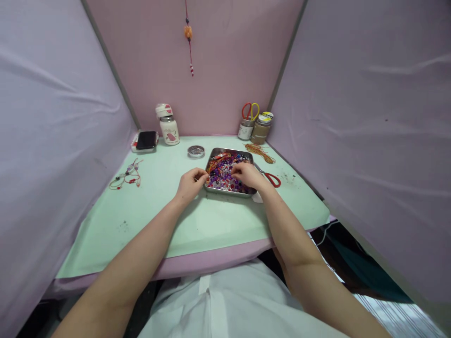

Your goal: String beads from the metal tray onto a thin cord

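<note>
A metal tray point(230, 191) full of small beads point(225, 174), mostly purple, red and clear, sits mid-table. At its left rim my left hand point(192, 183) is closed in a pinch; whatever lies between thumb and finger is too small to name. Orange cord point(213, 165) lies on the beads in the tray's left part, close to those fingertips. Over the right half of the tray is my right hand point(247, 173), its fingers bent down and pressed together at the beads. Its fingertips are partly hidden, so anything pinched there cannot be made out.
Red-handled scissors point(273, 179) lie right of the tray, below a bundle of brown cord point(260, 153). Behind stand a round tin point(196, 151), a white bottle point(169, 129), a phone point(147, 140), a jar point(261, 129) and a scissors holder point(245, 129). Beaded strings point(128, 177) lie left.
</note>
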Motion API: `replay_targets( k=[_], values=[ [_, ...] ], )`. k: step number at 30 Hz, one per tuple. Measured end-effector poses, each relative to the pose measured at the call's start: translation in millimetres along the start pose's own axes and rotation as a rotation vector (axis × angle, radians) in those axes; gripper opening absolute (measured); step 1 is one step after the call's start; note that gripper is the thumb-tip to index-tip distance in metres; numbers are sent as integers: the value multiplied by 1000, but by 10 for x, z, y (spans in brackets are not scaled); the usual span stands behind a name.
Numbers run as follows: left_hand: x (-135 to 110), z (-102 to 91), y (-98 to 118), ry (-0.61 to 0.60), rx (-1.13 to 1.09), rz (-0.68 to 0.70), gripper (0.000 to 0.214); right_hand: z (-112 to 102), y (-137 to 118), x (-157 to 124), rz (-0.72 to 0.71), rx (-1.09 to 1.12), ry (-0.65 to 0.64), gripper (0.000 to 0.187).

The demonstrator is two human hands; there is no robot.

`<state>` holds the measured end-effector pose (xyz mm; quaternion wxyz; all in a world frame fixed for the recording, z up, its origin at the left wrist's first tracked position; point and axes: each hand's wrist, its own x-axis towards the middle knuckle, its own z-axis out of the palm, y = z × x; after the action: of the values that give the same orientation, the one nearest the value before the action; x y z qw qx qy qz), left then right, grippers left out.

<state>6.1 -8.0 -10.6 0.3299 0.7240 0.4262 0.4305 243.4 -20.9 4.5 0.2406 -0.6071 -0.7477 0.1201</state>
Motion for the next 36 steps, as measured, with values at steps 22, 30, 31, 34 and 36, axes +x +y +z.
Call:
replay_targets(
  k=[22,30,31,34,36],
  values=[
    [9,-30,28,0,2,2,20,105,-147,0,-81,-332,-155,12],
    [90,-116,24,197,-148,-140,16,98,-688,-432,-216,-41,87,13],
    [104,-131,17,231,-181,-164,15,158,-749,-487,-259,-57,93,14],
    [146,-170,-19,322,-291,-219,14,375,-811,-596,-328,-165,109,15],
    [171,-194,-44,375,-369,-234,13,496,-774,-625,-299,-265,110,16]
  ],
)
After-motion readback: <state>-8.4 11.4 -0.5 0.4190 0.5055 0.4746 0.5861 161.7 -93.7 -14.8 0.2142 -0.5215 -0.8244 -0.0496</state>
